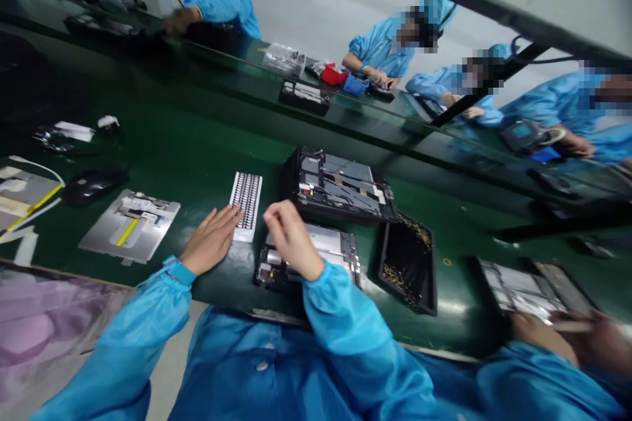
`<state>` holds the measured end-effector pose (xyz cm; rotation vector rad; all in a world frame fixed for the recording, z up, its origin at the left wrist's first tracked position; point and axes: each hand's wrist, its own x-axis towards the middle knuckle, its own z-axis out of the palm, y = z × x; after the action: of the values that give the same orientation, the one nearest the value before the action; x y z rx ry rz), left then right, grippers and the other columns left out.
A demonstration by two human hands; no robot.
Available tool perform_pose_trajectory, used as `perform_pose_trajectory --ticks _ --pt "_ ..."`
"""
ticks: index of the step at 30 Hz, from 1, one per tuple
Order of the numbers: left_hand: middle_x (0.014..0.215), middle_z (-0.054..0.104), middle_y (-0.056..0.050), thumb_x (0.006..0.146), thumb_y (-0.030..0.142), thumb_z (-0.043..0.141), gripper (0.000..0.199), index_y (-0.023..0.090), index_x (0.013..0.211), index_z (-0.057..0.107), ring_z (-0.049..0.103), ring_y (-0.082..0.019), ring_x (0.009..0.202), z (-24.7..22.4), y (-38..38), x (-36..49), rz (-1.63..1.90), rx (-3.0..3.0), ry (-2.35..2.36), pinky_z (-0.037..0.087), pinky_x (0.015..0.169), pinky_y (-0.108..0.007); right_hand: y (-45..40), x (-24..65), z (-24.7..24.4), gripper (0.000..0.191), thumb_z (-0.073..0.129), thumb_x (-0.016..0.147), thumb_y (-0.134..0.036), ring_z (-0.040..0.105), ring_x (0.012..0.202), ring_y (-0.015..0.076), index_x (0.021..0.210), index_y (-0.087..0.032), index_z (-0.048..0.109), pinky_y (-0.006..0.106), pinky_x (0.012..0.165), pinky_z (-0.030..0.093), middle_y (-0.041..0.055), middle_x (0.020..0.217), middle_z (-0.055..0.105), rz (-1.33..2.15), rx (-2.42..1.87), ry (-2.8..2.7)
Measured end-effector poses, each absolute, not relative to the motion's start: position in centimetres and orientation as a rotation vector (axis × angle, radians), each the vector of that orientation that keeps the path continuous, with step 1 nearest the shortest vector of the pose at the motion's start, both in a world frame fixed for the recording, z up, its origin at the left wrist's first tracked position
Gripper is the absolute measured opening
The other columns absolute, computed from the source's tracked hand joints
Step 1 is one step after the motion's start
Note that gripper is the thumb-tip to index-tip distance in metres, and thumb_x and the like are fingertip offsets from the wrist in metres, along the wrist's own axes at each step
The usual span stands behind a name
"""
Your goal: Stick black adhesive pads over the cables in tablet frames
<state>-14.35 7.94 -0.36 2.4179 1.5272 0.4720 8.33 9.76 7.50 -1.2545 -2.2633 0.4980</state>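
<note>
The white sheet (249, 200), printed with rows of dark marks, is being touched along its left side by the left hand (210, 240), whose fingers are being held straight and open. The sheet is lying on the green desk (197, 161), left of the opened device (330, 243). Over the left part of that device, the right hand (292, 236) is being held with its fingers drawn together; whether a small piece is being gripped cannot be told.

Behind the device, further opened units are being carried in a stack (340, 187). Just right of these, small gold-coloured pieces (395, 281) are being held in a black tray (409, 256). On the left, a metal plate (131, 226) with a yellow strip is lying near a black mouse (93, 185). At the far right, another unit (518, 286) is being handled by a co-worker's blurred hands (543, 336).
</note>
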Motion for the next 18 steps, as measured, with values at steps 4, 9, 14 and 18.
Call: perform_pose_trajectory --ticks 4,9,14,18 --pt "0.159 0.038 -0.008 0.101 0.031 0.042 0.045 0.026 0.146 0.046 0.035 -0.028 0.148 0.9 6.7 -13.6 0.829 2.399 1.601 0.031 0.121 -0.056 5.9 16.9 9.9 0.013 0.043 0.103 -0.023 0.054 0.092 0.0179 0.093 -0.021 0.052 0.033 0.084 0.047 0.0042 0.094 0.053 0.611 -1.172 -2.047" --pt "0.129 0.067 -0.003 0.094 0.03 0.063 0.021 0.026 0.115 0.064 0.055 -0.025 0.13 3.2 1.6 -7.6 1.075 2.377 1.443 0.035 0.119 -0.051 -0.9 22.0 6.8 0.01 0.046 0.101 -0.017 0.055 0.107 0.0204 0.103 -0.022 0.054 0.035 0.093 0.047 0.0081 0.109 0.054 0.602 -1.387 -2.098" --pt "0.122 0.069 -0.002 0.095 0.026 0.062 0.012 0.023 0.107 0.062 0.057 -0.023 0.128 1.7 -0.6 -1.7 0.933 2.425 1.249 0.031 0.12 -0.048 -3.5 20.2 4.4 0.012 0.047 0.101 -0.014 0.055 0.107 0.0203 0.107 -0.02 0.055 0.034 0.094 0.049 0.0094 0.112 0.056 0.492 -1.441 -2.147" --pt "0.109 0.072 -0.003 0.095 0.027 0.063 0.01 0.022 0.103 0.06 0.063 -0.021 0.118 -0.1 0.1 -1.3 0.982 2.327 1.23 0.043 0.112 -0.044 -3.2 18.3 3.8 0.013 0.046 0.103 -0.017 0.054 0.106 0.0214 0.109 -0.02 0.058 0.036 0.093 0.05 0.0099 0.111 0.059 0.451 -1.438 -2.195"
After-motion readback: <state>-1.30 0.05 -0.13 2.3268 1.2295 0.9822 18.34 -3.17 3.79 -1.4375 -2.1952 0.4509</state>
